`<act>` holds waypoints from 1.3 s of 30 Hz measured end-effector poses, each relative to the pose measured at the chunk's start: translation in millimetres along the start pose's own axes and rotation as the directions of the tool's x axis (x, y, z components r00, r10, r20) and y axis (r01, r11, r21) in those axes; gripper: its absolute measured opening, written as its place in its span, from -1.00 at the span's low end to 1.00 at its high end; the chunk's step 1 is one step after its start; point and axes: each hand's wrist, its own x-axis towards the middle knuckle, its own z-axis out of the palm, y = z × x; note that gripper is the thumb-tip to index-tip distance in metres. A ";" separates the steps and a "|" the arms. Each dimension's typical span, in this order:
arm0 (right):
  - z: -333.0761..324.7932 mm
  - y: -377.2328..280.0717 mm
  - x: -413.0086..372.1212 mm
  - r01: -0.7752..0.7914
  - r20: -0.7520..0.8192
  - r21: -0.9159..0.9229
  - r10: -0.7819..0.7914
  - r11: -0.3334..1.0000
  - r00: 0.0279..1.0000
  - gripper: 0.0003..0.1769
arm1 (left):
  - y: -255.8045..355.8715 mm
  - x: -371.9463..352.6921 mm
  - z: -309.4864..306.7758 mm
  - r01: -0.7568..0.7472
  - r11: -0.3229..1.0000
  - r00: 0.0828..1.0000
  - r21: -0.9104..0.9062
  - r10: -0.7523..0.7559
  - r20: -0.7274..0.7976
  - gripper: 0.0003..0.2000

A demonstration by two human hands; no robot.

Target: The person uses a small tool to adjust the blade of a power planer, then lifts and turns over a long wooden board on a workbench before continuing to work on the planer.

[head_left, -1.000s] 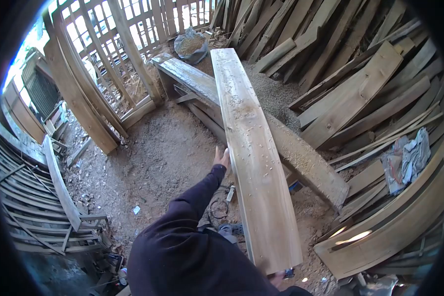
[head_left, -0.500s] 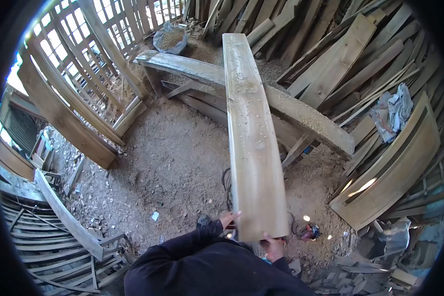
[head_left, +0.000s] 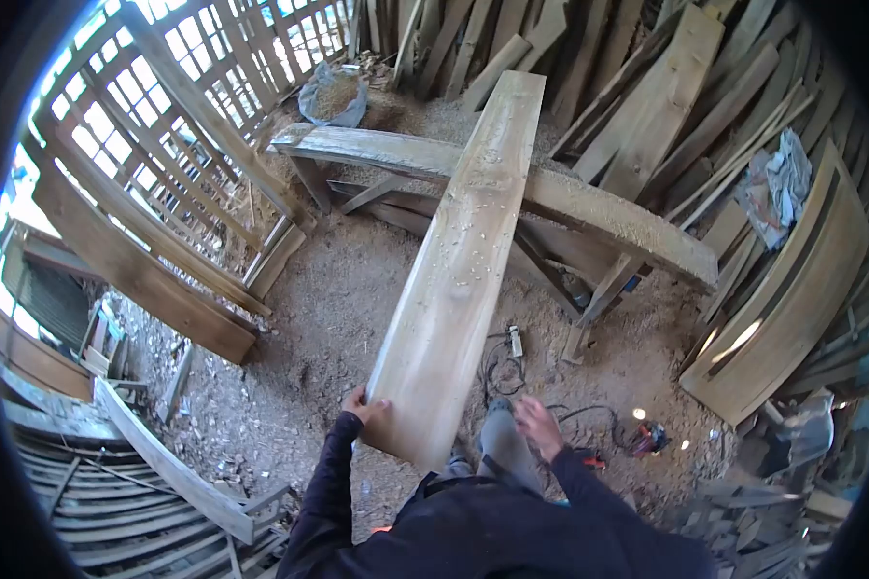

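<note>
A long wooden plank, scattered with wood shavings, lies across a wooden trestle beam and slants down toward me. My left hand grips the left edge of the plank close to its near end, thumb on top and fingers out of sight beneath. Off the plank to the right, my right hand hovers over my leg with its fingers loosely apart and nothing visible in them.
A black cable runs over the dirt floor to a red power tool. A small white block lies by the cable. Boards lean at the right; a sack of shavings stands behind the beam.
The near end of the plank has swung left, so it now lies slantwise. My left hand has moved left with it. My right hand has let go of the plank's end.
</note>
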 end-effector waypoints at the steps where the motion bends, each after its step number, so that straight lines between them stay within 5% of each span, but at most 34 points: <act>1: 13.7 -7.0 23.6 0.037 0.041 -0.024 -0.036 0.999 0.999 -0.27 | -4.3 12.5 -21.3 -0.035 0.999 0.999 -0.003 0.035 0.025 -0.47; 5: 70.0 -58.6 95.5 0.078 -0.029 -0.052 -0.079 0.996 0.996 -0.19 | -42.9 83.7 -107.4 -0.051 0.984 0.997 0.169 0.059 -0.041 -0.41; 9: 107.1 -92.6 191.8 0.092 -0.082 -0.020 -0.094 0.996 0.992 -0.13 | -33.7 144.9 -166.1 0.152 0.870 0.963 0.469 -0.023 -0.269 -0.17; 13: 153.8 -118.1 281.1 0.041 0.070 0.105 -0.048 0.994 0.996 0.03 | -11.6 199.5 -218.5 0.152 0.773 0.862 0.616 0.200 -0.465 -0.23; 15: 184.1 -138.0 312.1 0.170 0.314 0.106 -0.195 0.980 0.929 0.06 | 25.6 212.9 -223.6 0.166 0.707 0.748 0.687 0.364 -0.556 -0.28; 16: 203.9 -144.9 316.2 0.195 0.160 -0.018 -0.189 0.981 0.969 -0.25 | 53.4 217.0 -223.0 0.224 0.687 0.731 0.691 0.351 -0.585 -0.30; 17: 216.3 -139.0 337.4 0.191 0.164 0.000 -0.188 0.982 0.968 -0.25 | 76.5 223.2 -223.2 0.211 0.699 0.729 0.683 0.353 -0.586 -0.26; 19: 243.3 -132.0 358.1 0.105 0.075 -0.119 -0.097 0.987 0.992 -0.25 | 92.8 244.0 -215.7 0.177 0.765 0.611 0.619 0.407 -0.679 -0.22; 20: 240.6 -148.3 350.4 -0.030 0.224 -0.128 0.059 0.991 0.973 0.03 | 91.4 252.9 -208.6 0.116 0.795 0.512 0.596 0.466 -0.722 -0.19; 21: 244.2 -169.6 346.1 -0.042 0.239 -0.145 0.076 0.988 0.968 0.03 | 111.8 247.6 -185.6 0.204 0.810 0.422 0.551 0.435 -0.796 -0.17; 23: 251.8 -198.1 347.7 -0.118 0.371 -0.051 0.129 0.992 0.920 0.13 | 111.5 252.3 -138.3 0.524 0.812 0.044 0.257 0.275 -0.960 -0.08; 25: 259.0 -220.1 365.7 -0.209 0.435 -0.104 0.234 0.972 0.870 0.20 | 28.0 296.2 -115.8 0.419 0.901 -0.285 -0.114 0.011 -0.959 -0.02; 26: 262.9 -226.4 374.5 -0.255 0.431 -0.139 0.290 0.957 0.855 0.16 | 47.4 292.1 -97.1 0.432 0.891 -0.309 -0.138 0.003 -0.951 -0.02; 27: 265.9 -230.6 385.1 -0.297 0.426 -0.175 0.344 0.939 0.837 0.11 | 95.8 285.9 -71.7 0.136 0.834 0.189 -0.534 -0.551 -0.813 0.09; 28: 266.4 -238.1 399.4 -0.302 0.441 -0.199 0.360 0.932 0.822 0.11 | 133.8 295.7 -55.6 0.068 0.475 0.719 -0.878 -0.633 -0.286 0.21; 29: 263.1 -247.0 415.6 -0.254 0.486 -0.260 0.353 0.932 0.800 0.09 | 127.2 330.0 -55.2 0.194 0.381 0.799 -0.904 -0.596 -0.080 0.18; 31: 245.3 -254.0 432.5 -0.175 0.551 -0.360 0.360 0.916 0.752 0.06 | 157.6 384.7 -44.9 0.190 0.425 0.912 -0.885 -0.411 -0.002 0.08; 33: 221.9 -272.3 458.4 -0.181 0.564 -0.366 0.372 0.913 0.737 -0.08 | 192.1 444.4 -36.2 0.124 0.475 0.816 -0.871 -0.548 -0.183 -0.14; 34: 205.0 -281.2 465.6 -0.189 0.585 -0.361 0.380 0.913 0.716 -0.21 | 156.0 481.2 -37.1 0.091 0.573 0.798 -0.815 -0.531 -0.285 -0.20; 36: 167.7 -305.4 479.9 -0.096 0.590 -0.352 0.300 0.931 0.749 -0.48 | 87.6 552.3 -39.8 0.060 0.750 0.735 -0.659 -0.480 -0.479 -0.29; 37: 155.0 -332.7 479.2 0.140 0.581 -0.412 0.141 0.900 0.802 -0.57 | 95.5 571.7 -42.3 0.035 0.741 0.736 -0.671 -0.473 -0.484 -0.29; 39: 133.1 -398.2 479.6 0.158 0.332 -0.619 0.073 0.770 0.941 -0.62 | 98.9 585.3 -38.4 -0.194 0.865 0.699 -0.463 -0.209 -0.684 -0.34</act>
